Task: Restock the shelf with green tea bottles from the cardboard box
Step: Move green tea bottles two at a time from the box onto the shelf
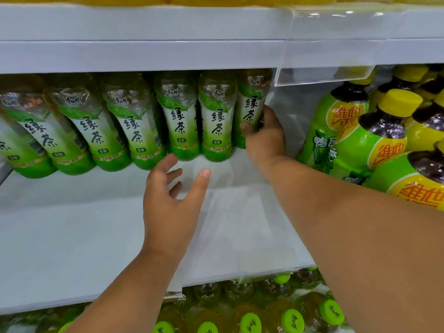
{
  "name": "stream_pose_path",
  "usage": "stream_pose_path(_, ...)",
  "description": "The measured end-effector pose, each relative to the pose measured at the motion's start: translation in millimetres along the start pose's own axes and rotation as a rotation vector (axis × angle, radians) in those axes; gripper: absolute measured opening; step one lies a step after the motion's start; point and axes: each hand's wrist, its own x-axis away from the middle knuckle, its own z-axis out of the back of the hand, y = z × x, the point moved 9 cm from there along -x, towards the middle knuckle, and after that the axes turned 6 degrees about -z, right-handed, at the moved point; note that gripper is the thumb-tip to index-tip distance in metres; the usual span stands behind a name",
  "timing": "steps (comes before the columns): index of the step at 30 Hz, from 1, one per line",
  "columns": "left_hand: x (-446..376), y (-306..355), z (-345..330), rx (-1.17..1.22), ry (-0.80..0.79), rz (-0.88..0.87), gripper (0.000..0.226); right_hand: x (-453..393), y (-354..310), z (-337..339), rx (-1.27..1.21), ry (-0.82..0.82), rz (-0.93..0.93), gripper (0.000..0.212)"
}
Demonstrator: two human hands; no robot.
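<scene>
Head view shows a white shelf [72, 236] with a row of green tea bottles [134, 121] standing at its back. Yellow-capped bottles [374, 131] crowd the right side. The right hand [264, 135] grasps the rightmost green tea bottle [252, 102]; the left hand [170, 200] hovers, fingers relaxed, holding nothing.

Ahead of the left hand's [171, 200] spread fingertips, a row of green tea bottles [134, 123] stands side by side along the back of the white shelf [72, 236], leaving no gap to pass between them. Below and behind those fingers the shelf surface lies bare to its front edge. Just right of the right hand's [263, 135] fingers a narrow bare strip remains before the yellow-capped bottles [374, 135]; the upper shelf board [144, 56] hangs close above.
</scene>
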Motion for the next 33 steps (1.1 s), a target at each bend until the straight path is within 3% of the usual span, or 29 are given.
stream_pose_path(14,0,-2,0,0.002,0.012,0.025,0.061,-18,0,-7,0.065,-0.062,-0.029,0.040)
stream_pose_path(19,-1,-2,2,-0.007,0.021,0.011,0.061,-3,14,-5,0.078,-0.067,-0.123,0.069)
stream_pose_path(24,-3,-3,1,-0.041,0.008,0.016,0.069,41,18,2,0.034,-0.105,-0.093,0.056)
stream_pose_path(28,-1,2,11,-0.146,-0.032,0.038,0.077,98,11,21,-0.096,-0.130,-0.139,0.066)
stream_pose_path(33,31,25,50,-0.267,-0.100,0.109,0.082,172,-12,47,-0.139,-0.214,-0.176,0.063)
